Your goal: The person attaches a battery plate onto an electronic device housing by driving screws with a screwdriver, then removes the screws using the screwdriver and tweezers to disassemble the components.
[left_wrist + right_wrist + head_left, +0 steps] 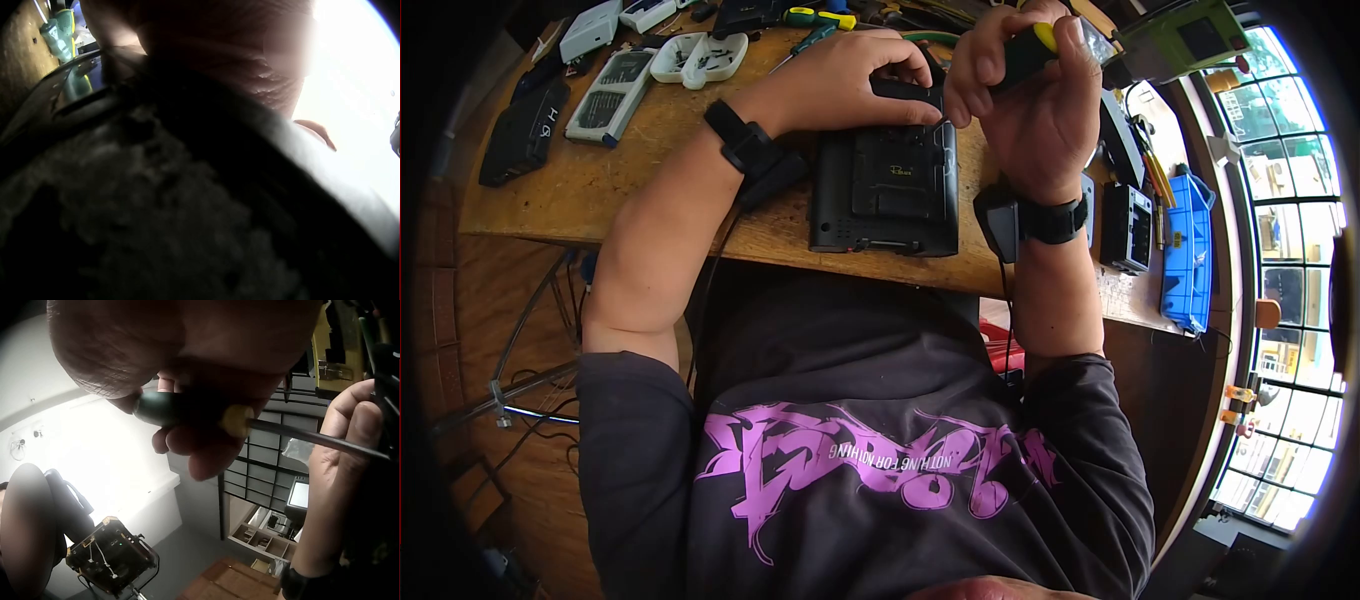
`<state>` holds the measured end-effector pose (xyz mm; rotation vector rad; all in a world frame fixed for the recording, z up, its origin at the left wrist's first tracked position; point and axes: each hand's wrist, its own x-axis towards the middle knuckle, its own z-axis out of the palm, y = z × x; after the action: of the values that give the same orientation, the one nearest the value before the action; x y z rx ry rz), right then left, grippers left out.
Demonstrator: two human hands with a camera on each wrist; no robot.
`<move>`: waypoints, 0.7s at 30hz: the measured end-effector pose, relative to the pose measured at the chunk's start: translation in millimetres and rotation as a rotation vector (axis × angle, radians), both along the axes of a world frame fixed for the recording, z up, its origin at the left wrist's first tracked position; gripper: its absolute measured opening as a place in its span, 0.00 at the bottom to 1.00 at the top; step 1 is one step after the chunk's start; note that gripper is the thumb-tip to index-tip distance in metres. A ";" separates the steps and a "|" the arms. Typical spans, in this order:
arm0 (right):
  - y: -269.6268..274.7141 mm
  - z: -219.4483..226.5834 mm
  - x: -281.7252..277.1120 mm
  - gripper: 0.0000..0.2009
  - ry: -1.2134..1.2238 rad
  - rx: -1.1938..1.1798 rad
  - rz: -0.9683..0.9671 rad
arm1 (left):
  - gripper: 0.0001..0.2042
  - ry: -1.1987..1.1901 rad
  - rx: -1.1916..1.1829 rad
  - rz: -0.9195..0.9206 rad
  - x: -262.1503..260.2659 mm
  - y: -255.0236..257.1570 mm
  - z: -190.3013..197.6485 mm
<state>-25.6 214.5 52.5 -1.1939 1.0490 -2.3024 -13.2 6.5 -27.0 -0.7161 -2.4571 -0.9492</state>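
Note:
A black device (890,190) with a small yellow logo lies on the wooden bench in the head view. The left hand (850,85) grips its far end, thumb lying along the top and fingers bent round the edge. Above the device's right far corner, the right hand (1040,110) holds a screwdriver with a dark green and yellow handle (1022,58). From the right wrist, the handle (165,409) lies in the curled fingers, and its metal shaft (312,439) points toward the left hand (337,450). Whether the tip touches the device is unclear. The left wrist view is mostly dark.
To the left are a bit set (610,95), a white tray of small parts (700,60) and a black case (525,133). Beyond the left hand lies another screwdriver (815,38). A blue basket (1188,255) and a black device (1127,228) stand at the right.

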 end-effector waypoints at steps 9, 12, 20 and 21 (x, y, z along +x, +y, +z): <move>0.3 12.7 -37.8 0.10 -0.020 0.029 0.356 | 0.28 -0.039 -0.013 0.011 9.3 0.9 10.3; -9.1 16.0 -23.0 0.09 -0.082 0.030 0.350 | 0.27 -0.016 -0.015 0.019 8.3 0.5 8.6; -14.5 10.4 -16.9 0.15 0.076 0.160 0.000 | 0.26 0.011 0.020 -0.003 5.8 -0.1 3.2; -14.2 8.0 -18.6 0.16 0.092 0.117 0.020 | 0.27 0.014 0.020 -0.001 5.9 -0.2 3.4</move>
<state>-44.1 200.3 60.5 -1.2679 1.1811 -2.1567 -7.3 6.3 -23.6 -0.7144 -2.4326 -0.9643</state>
